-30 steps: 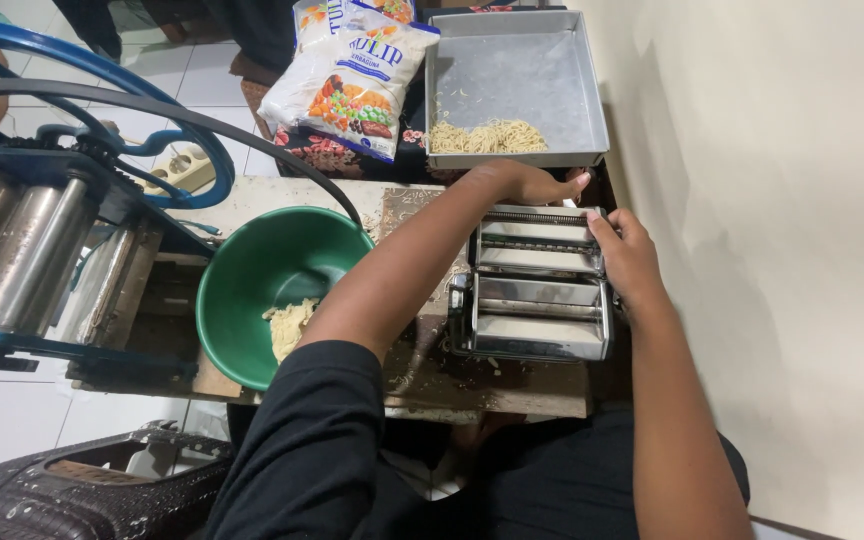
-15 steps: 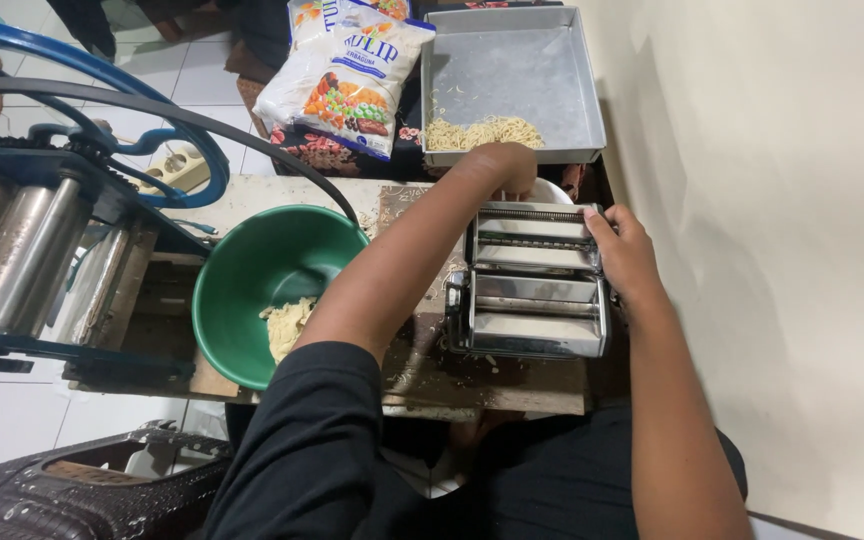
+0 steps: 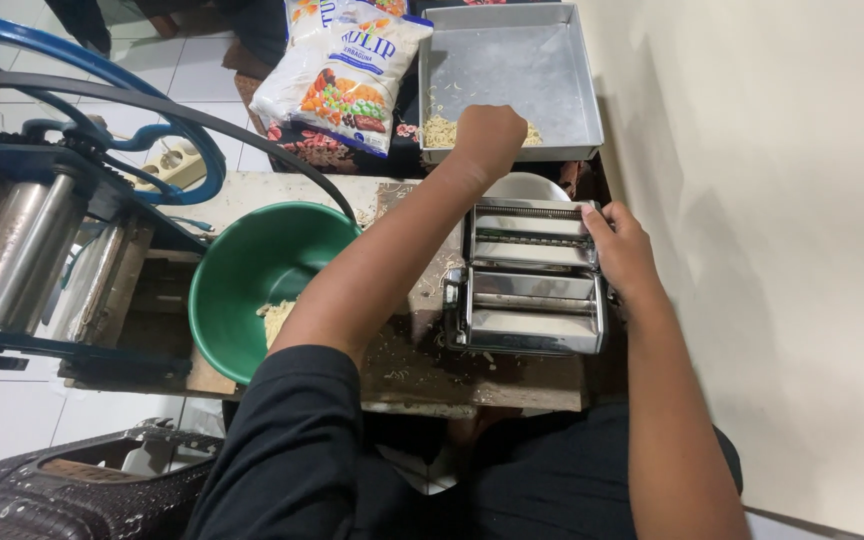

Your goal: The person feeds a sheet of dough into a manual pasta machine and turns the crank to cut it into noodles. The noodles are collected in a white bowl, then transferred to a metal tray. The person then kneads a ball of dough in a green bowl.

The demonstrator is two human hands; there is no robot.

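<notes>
Reaching far out, your left hand is curled shut over the pale cut noodles at the near edge of the square metal tray; you cannot see if the fingers really hold any. Your right hand rests on the right side of the shiny metal noodle machine, with its fingers wrapped on the top edge, so that grip is closed on it. The machine stands on the wooden table. A white bowl peeks out just behind it. Left of your arm sits a green bowl with some noodles inside. A flour bag lies beside the tray.
</notes>
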